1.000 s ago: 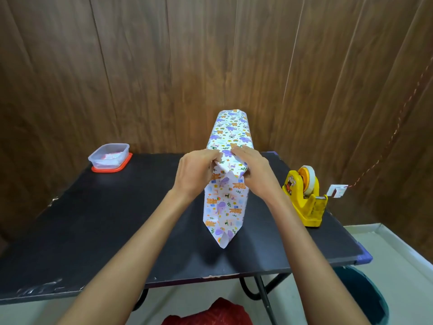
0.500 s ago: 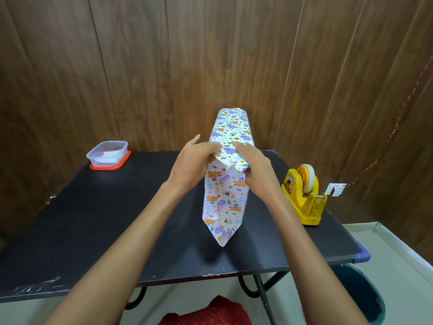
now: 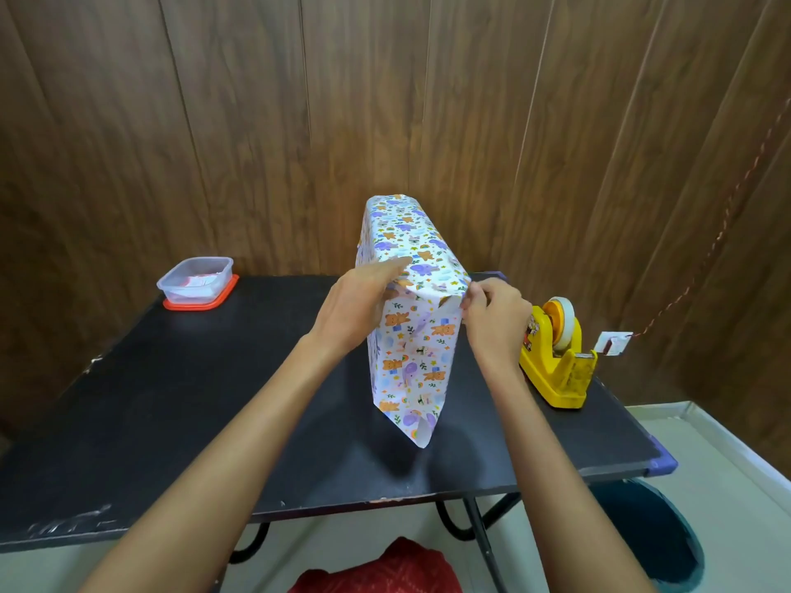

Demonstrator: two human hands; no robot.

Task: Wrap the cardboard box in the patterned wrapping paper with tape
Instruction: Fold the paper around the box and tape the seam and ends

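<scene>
Both hands have slid apart from the middle of the fold to its two ends. Now the left hand (image 3: 355,312) lies with straight fingers pressed flat along the top left edge of the wrapped box (image 3: 406,246), which stands upright on the black table (image 3: 171,400). At the top right corner the right hand (image 3: 496,321) curls and seems to pinch the patterned wrapping paper (image 3: 421,336), though its fingertips are partly hidden. Down the near face hangs a pointed flap (image 3: 417,415). Just beside the right wrist sits a yellow tape dispenser (image 3: 556,365).
</scene>
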